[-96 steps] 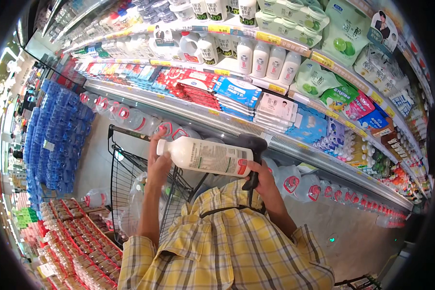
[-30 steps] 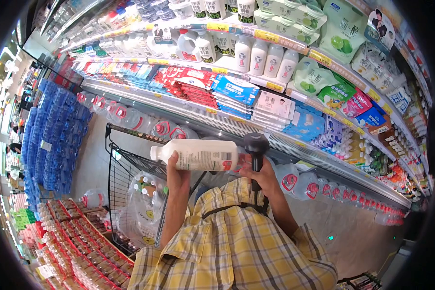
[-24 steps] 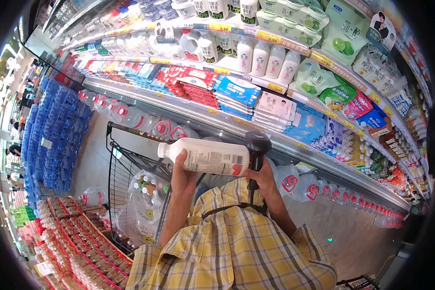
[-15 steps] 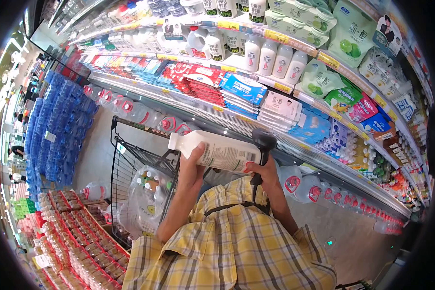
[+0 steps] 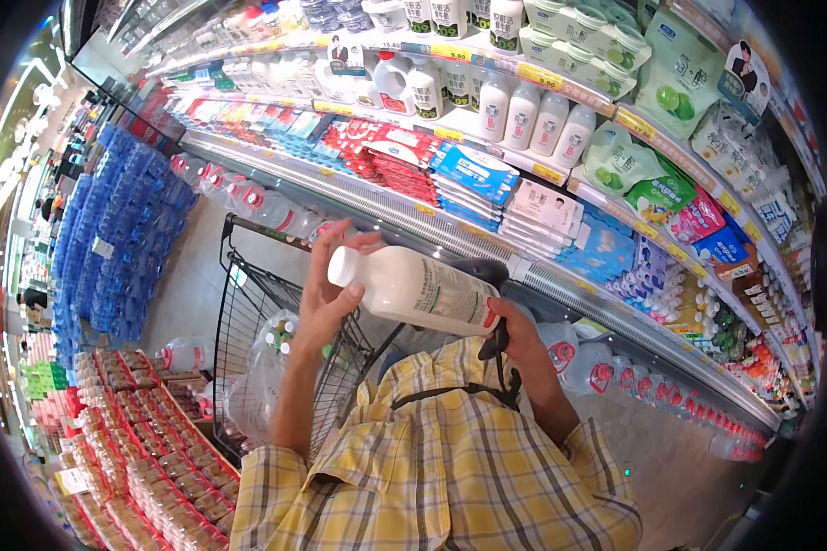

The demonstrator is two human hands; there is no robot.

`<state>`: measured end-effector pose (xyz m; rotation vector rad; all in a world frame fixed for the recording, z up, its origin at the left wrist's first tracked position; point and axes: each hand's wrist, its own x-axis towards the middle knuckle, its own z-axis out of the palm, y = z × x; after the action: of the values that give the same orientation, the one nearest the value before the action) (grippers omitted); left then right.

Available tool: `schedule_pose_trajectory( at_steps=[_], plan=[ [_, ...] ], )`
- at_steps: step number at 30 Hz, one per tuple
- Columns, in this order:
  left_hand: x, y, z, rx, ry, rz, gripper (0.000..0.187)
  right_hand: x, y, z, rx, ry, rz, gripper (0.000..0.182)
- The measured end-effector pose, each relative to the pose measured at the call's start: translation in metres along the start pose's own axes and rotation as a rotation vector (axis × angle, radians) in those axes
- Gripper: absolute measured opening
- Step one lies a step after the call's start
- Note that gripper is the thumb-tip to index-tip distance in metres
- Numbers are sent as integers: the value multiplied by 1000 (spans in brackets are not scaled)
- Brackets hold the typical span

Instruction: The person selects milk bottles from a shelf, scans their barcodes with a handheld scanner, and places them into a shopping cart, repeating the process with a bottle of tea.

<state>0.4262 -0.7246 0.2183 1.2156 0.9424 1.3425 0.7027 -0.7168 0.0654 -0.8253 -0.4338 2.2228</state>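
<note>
A large white bottle (image 5: 432, 292) with printed text lies tilted across the front of my body, its white cap towards the left. My right hand (image 5: 516, 326) grips its base end. Around the cap and neck is my left hand (image 5: 326, 285), its fingers spread and curved, the thumb beside the cap. A black handle-like object (image 5: 481, 269) shows behind the base end, partly hidden by the bottle. Below the bottle is a yellow plaid garment (image 5: 432, 432) with a black strap.
A black wire cart (image 5: 266, 285) holds a clear plastic bag of bottles (image 5: 259, 390) at the left. Chilled shelves (image 5: 524, 165) of milk and yogurt run across the front. Large water bottles (image 5: 265, 209) line the shelf base. Blue bottle packs (image 5: 110, 248) and red-edged packs (image 5: 156, 459) stand left.
My left hand has moved from the bottle's side to its cap end, and its fingers have opened. The bottle has turned, with its cap nearer the camera.
</note>
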Motion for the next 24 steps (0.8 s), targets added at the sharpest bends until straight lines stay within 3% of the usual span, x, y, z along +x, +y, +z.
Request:
schedule_pose_trajectory(
  at_steps=[2, 4, 5, 7, 8, 10, 12, 13, 15, 16, 18, 24],
  plan=[
    [6, 9, -8, 100, -28, 84, 82, 19, 18, -20, 25, 11, 36, 24],
    [13, 26, -14, 258, -264, 164, 75, 24, 21, -23, 50, 22, 74, 25],
    [16, 35, -18, 260, -259, 168, 75, 25, 20, -20, 111, -63, 134, 27],
    [23, 52, -23, 597, -435, 131, 62, 27, 19, -13, 167, -152, 198, 29],
    [28, 62, -20, 599, -429, 132, 62, 29, 21, -8, 191, -161, 249, 35],
    [39, 81, -9, 907, -510, 260, 50, 31, 23, 3, 210, -173, 307, 40],
    [48, 85, -1, 900, -534, 315, 44, 32, 23, 15, 113, -410, 352, 72],
    [53, 86, 1, 906, -582, 287, 41, 36, 29, 13, 108, -414, 357, 72],
    [60, 81, 7, 938, -632, 315, 36, 44, 43, 6, 478, -508, 505, 80],
    [62, 82, 12, 940, -626, 316, 36, 41, 37, 21, 474, -509, 509, 80],
    [65, 86, 21, 954, -613, 137, 36, 36, 24, 48, 406, -424, 639, 70],
    [77, 72, 32, 966, -568, 251, 36, 51, 18, 45, 478, -612, 724, 62]
  ],
)
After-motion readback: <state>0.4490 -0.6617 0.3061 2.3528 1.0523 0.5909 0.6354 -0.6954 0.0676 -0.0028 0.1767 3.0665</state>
